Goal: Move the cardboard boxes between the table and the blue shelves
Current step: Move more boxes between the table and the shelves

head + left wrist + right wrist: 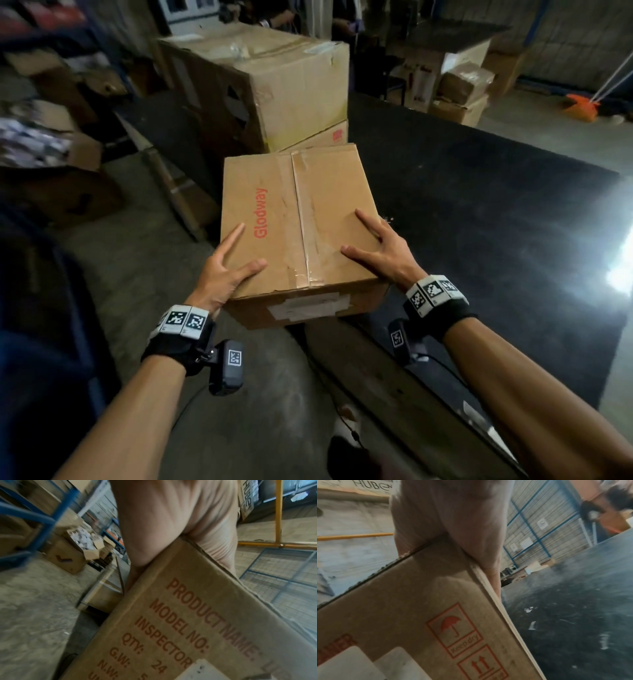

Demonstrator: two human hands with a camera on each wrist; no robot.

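A taped cardboard box (pixel 298 222) printed "Glodway" in red lies at the near left corner of the black table (pixel 479 205), its near end jutting past the table edge. My left hand (pixel 226 270) is on its near left corner, thumb and forefinger spread straight on the lid and the palm at the side edge. My right hand (pixel 380 246) presses the near right corner the same way. The left wrist view has the left hand (pixel 171 513) against the box (pixel 188 615) edge. In the right wrist view the right hand (pixel 450 513) caps the box (pixel 402 608) corner above the table (pixel 573 601).
A large worn carton (pixel 274 85) stands on a flatter box (pixel 325 137) at the table's far left, just behind my box. Blue shelves (pixel 51 513) with open cartons on the floor (pixel 51 154) are to the left. More boxes (pixel 466 89) and an orange broom (pixel 582 106) lie far right.
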